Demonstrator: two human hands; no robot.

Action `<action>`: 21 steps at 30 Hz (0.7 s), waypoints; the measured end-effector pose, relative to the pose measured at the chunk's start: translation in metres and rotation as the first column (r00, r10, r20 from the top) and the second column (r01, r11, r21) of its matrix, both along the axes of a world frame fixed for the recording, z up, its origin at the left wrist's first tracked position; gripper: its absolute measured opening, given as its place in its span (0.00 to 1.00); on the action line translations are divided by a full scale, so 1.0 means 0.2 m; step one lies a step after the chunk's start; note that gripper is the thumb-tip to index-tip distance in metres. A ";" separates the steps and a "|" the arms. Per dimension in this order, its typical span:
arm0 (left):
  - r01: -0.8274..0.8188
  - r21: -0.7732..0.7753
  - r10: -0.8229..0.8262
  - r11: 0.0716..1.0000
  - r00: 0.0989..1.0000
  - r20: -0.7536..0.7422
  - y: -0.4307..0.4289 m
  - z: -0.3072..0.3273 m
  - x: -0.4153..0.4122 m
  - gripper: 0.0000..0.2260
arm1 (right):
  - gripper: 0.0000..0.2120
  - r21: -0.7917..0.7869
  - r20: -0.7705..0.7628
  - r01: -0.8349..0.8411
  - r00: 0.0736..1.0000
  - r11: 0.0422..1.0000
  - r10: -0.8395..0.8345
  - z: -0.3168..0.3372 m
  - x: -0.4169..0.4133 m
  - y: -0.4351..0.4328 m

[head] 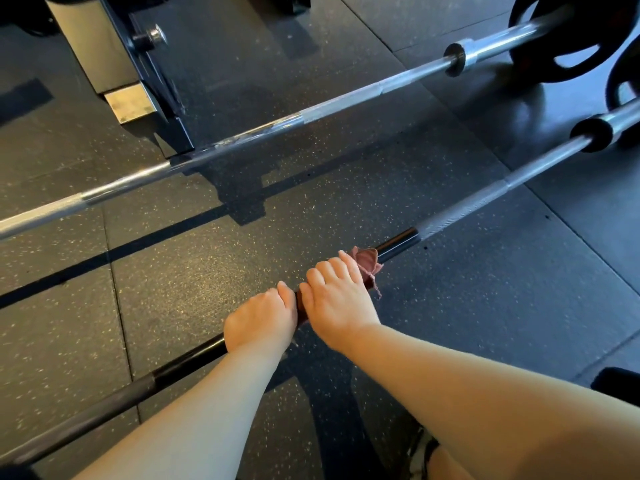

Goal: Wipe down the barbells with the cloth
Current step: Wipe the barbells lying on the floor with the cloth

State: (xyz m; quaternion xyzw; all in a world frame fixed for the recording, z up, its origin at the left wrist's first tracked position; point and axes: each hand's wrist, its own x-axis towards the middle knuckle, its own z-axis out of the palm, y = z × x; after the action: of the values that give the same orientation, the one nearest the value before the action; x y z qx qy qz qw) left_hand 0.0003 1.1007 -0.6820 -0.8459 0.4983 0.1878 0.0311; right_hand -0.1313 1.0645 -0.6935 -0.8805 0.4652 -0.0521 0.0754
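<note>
On the near barbell (460, 211), the cloth (369, 262) lies mostly hidden under the right hand (337, 299), which clamps it around the shaft. The left hand (261, 322) grips the shaft just beside it, fingertips out of sight. Both ends of the shaft are cut off.

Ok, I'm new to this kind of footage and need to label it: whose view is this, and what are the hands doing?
There is no machine here. One camera worn on a person's head looks down at their two bare hands. Two barbells stretch just above the rubber floor, with plates at the top right. The left hand grips the near barbell. The right hand, close beside it, holds a reddish cloth against that bar. Nothing touches the far barbell.
</note>
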 end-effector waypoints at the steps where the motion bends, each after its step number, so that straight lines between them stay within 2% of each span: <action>1: 0.001 0.004 -0.001 1.000 1.000 0.000 0.00 0.00 0.00 0.28 | 0.15 0.004 -0.009 -0.090 0.996 0.996 0.090 0.01 -0.03 -0.02; 3: 0.005 0.002 -0.005 1.000 1.000 0.003 0.01 0.00 0.00 0.28 | 0.13 0.017 -0.024 -0.229 0.973 0.973 0.229 0.03 -0.11 -0.10; 5: 0.007 0.002 -0.007 1.000 1.000 0.007 0.01 0.00 0.00 0.29 | 0.12 -0.003 -0.057 -0.219 0.974 0.976 0.218 0.04 -0.20 -0.19; 9: 0.006 0.009 -0.006 1.000 1.000 0.015 0.01 0.00 0.00 0.29 | 0.16 -0.015 -0.086 0.138 0.987 0.990 -0.139 0.04 -0.22 -0.23; 11: 0.007 0.008 -0.007 1.000 1.000 0.020 0.01 0.00 0.00 0.29 | 0.18 -0.009 -0.073 0.241 0.968 0.970 -0.241 0.04 -0.11 -0.14; 14: 0.000 0.015 0.000 1.000 1.000 0.001 0.00 0.00 0.00 0.28 | 0.22 0.054 -0.032 0.125 0.992 0.991 -0.124 0.04 0.02 -0.02; 18: 0.009 0.011 -0.009 1.000 1.000 0.006 0.00 0.00 0.01 0.27 | 0.19 0.129 -0.072 -0.227 0.969 0.965 0.237 0.06 -0.09 -0.10; 19: 0.015 0.008 -0.015 1.000 1.000 0.010 0.00 0.00 0.01 0.28 | 0.19 0.131 -0.085 -0.267 0.956 0.955 0.279 0.06 -0.14 -0.16; 21: 0.022 0.006 -0.022 1.000 1.000 0.012 0.01 0.00 0.01 0.29 | 0.18 0.114 -0.151 -0.208 0.963 0.972 0.224 0.03 -0.27 -0.29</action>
State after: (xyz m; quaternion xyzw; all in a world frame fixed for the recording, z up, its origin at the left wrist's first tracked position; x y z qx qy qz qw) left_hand 0.0023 1.1025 -0.6816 -0.8413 0.5068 0.1840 0.0387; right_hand -0.1862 1.0061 -0.6866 -0.9225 0.3731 0.0514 0.0850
